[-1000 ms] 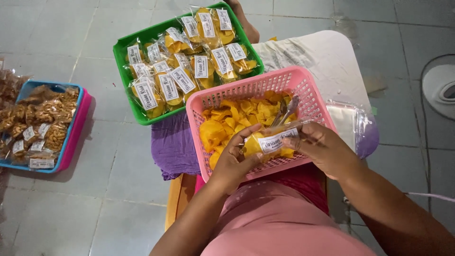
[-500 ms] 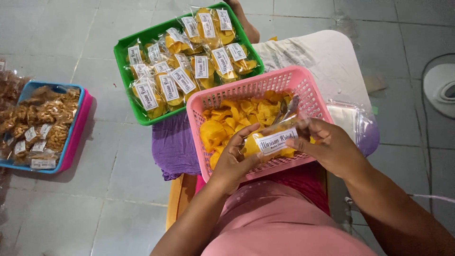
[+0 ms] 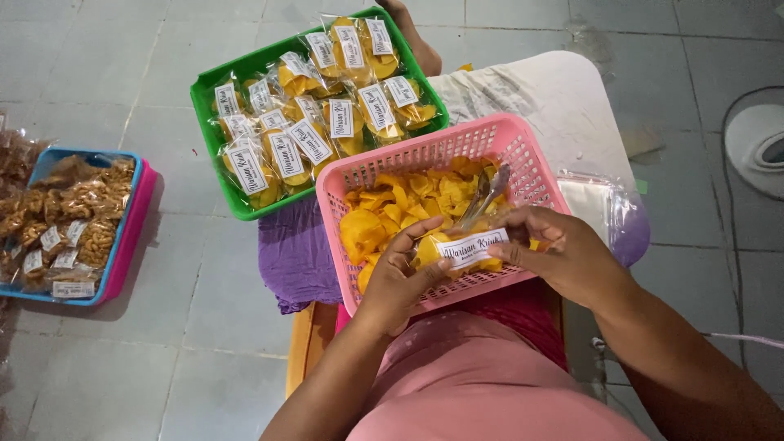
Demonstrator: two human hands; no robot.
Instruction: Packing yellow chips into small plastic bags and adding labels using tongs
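While both hands work over the pink basket point(image 3: 523, 147), a small clear packet of yellow chips point(image 3: 461, 249) sits between them, its white label facing up. Left hand point(image 3: 400, 282): grip closed on the packet's left end, thumb on top, fingers curled beneath. Right hand point(image 3: 563, 253): grip closed on the packet's right end, fingertips pinching along the label's edge. Packet held just above the near rim of the basket, roughly level.

Pink basket is slotted plastic, holding loose yellow chips point(image 3: 392, 204) heaped toward its left and middle. A metal spoon point(image 3: 482, 196) lies tilted in the chips, its bowl toward the far right, just behind the packet. Basket rests on the person's lap, over a purple cloth point(image 3: 294, 253) that spreads out to the left.

Beyond the basket, touching its far-left corner, a green tray point(image 3: 214, 184) stands filled with finished packets of the same yellow chips, each with a white label, lying in overlapping rows. Behind both sits a white cloth-covered surface point(image 3: 555, 98); a stack of empty clear bags point(image 3: 600, 204) lies just right of the basket.

Well apart on the tiled floor point(image 3: 122, 65) to the left, a blue tray point(image 3: 122, 237) nested in a pink one holds packets of brown snacks. Pink clothing fills the bottom of the view.
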